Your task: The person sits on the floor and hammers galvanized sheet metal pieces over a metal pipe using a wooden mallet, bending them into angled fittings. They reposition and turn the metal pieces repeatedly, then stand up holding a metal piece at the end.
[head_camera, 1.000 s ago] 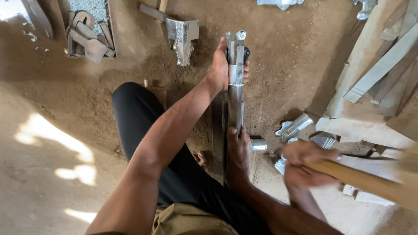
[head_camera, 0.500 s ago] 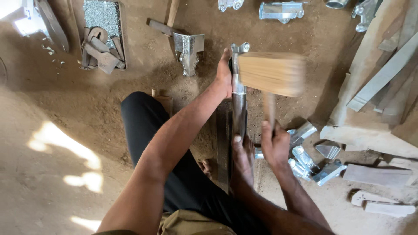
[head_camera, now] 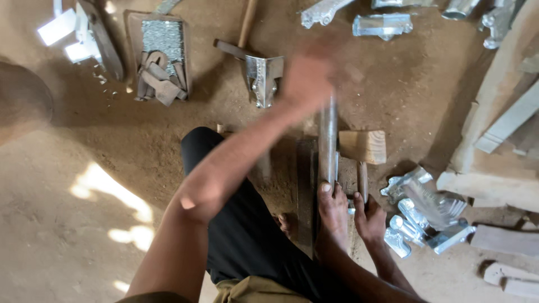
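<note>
Since the earlier frame, the mallet (head_camera: 362,147) is brought down beside the metal strip (head_camera: 327,140), gripped at its handle by the right hand (head_camera: 370,216), while the strip is steadied on the ground by the blurred left hand (head_camera: 307,78), apparently clasping its far end, and pinned underfoot.

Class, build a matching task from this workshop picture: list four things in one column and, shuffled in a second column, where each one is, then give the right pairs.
Things
1. wooden mallet
2. long metal strip
3. left hand
4. pile of shiny metal pieces

Places
A. on the ground at lower right
B. gripped by the right hand
C. blurred, at the strip's far end
D. lying lengthwise, a foot on its near end

Pairs: 1-B, 2-D, 3-C, 4-A
</note>
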Motion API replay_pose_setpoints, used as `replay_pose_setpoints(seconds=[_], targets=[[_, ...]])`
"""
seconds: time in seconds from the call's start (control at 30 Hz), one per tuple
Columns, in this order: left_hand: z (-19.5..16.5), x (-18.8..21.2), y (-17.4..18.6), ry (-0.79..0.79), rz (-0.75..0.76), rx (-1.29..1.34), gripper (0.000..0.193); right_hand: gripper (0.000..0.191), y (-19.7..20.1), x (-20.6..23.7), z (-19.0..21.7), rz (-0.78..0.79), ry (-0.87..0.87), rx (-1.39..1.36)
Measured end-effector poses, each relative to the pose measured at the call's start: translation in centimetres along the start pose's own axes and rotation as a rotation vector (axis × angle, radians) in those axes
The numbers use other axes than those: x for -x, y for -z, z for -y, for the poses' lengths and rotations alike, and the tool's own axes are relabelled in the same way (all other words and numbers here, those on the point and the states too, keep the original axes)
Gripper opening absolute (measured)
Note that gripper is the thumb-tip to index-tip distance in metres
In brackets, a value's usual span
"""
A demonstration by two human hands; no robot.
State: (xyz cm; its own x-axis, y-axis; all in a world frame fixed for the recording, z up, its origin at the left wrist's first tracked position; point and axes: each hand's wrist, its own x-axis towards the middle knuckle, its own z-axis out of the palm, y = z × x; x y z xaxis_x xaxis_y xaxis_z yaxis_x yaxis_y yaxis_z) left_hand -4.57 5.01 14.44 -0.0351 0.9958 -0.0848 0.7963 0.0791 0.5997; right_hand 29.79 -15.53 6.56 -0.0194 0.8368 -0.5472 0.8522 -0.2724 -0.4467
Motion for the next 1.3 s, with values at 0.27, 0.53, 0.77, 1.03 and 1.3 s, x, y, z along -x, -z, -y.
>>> replay_pose_setpoints(seconds=[0.27, 0.53, 0.77, 1.03, 1.3], targets=[[14.3, 5.2, -0.1, 0.278, 0.151, -0.102, 0.029, 0.038, 2.8, 1.3, 1.2, 0.097, -0.061, -0.615], [-0.7, 5.5, -4.3, 0.514, 0.016, 0.839, 0.093, 0.034, 7.5, -3.7, 6.5, -0.102, 0.301, -0.549], [-0.9, 2.5, -9.4, 1.161, -0.092, 0.859, 0.094, 0.05, 13.7, -0.1, 9.1, -0.308, 0.712, -0.809], [1.6, -0.9, -10.6, 1.37, -0.171, 1.103, 0.106, 0.035, 6.3, -7.5, 6.5, -0.092, 0.527, -0.476], [3.1, -0.7, -9.7, 1.275, -0.033, 1.489, 0.116, 0.054, 6.4, -7.5, 7.5, -0.322, 0.835, -0.884]])
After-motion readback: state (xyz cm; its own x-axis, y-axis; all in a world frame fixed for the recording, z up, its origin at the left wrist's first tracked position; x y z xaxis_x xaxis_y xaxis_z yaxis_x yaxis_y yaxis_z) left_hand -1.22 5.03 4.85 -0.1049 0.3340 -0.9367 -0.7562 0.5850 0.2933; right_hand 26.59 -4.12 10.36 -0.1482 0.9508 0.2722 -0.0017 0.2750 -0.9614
